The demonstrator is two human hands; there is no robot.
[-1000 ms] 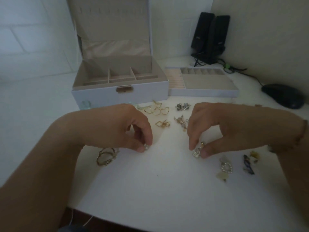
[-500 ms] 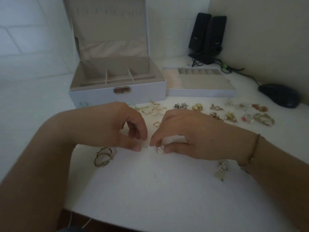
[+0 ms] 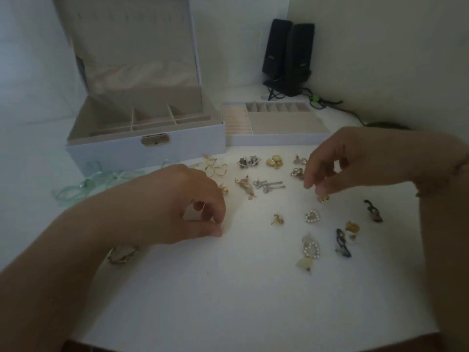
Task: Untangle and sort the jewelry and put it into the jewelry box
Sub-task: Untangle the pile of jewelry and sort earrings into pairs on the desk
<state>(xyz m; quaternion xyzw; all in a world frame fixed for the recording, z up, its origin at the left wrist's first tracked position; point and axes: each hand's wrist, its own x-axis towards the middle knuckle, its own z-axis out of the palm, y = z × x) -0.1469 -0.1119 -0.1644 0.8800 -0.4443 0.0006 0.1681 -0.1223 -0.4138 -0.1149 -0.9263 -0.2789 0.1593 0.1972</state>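
Jewelry lies loose on the white table (image 3: pixel 228 288) in front of the open jewelry box (image 3: pixel 146 146), none of it inside the box that I can see. My right hand (image 3: pixel 355 163) hangs over the pieces to the right of the box, thumb and forefinger curled close together; a small gold earring (image 3: pixel 322 198) sits just under the fingertips (image 3: pixel 308 185), and I cannot tell whether they touch it or pinch anything. My left hand (image 3: pixel 177 201) rests nearer me than the box, thumb and forefinger tips pressed together, and whatever is between them, if anything, is too small to see. Two pearl heart pendants (image 3: pixel 312 216) lie nearer me than the right hand, apart from both hands.

A gold bracelet (image 3: pixel 121 254) is half hidden under my left wrist. Gold rings (image 3: pixel 215 167) in front of the box are partly covered by the left hand. A pale green ribbon (image 3: pixel 83 186) by the box's front left corner is blurred. The removable tray (image 3: pixel 276 128) stands just right of the box.
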